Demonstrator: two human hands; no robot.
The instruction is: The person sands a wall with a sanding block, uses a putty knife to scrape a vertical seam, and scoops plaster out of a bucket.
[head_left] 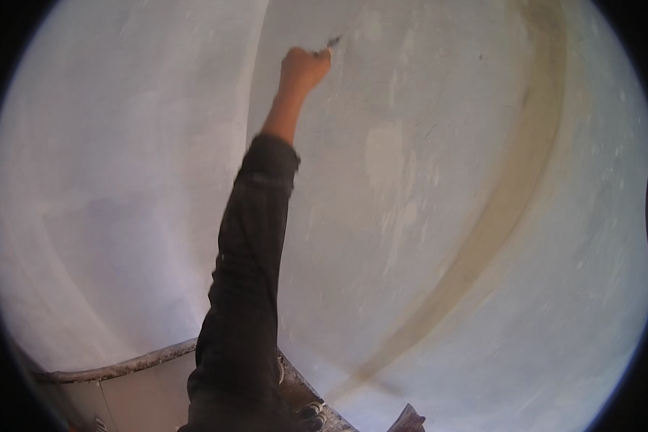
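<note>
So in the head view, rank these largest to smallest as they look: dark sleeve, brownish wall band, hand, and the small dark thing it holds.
1. Dark sleeve and brownish wall band: unsure, looking close in area, with the sleeve nearer
2. Hand
3. Small dark thing, visible part only

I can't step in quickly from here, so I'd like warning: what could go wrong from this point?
The small dark tool juts from the left hand on a nearly straight arm, so it might slip or be hard to steady. Its tip appears close to the wall; contact isn't clear, but a wobble could scratch the surface.
</note>
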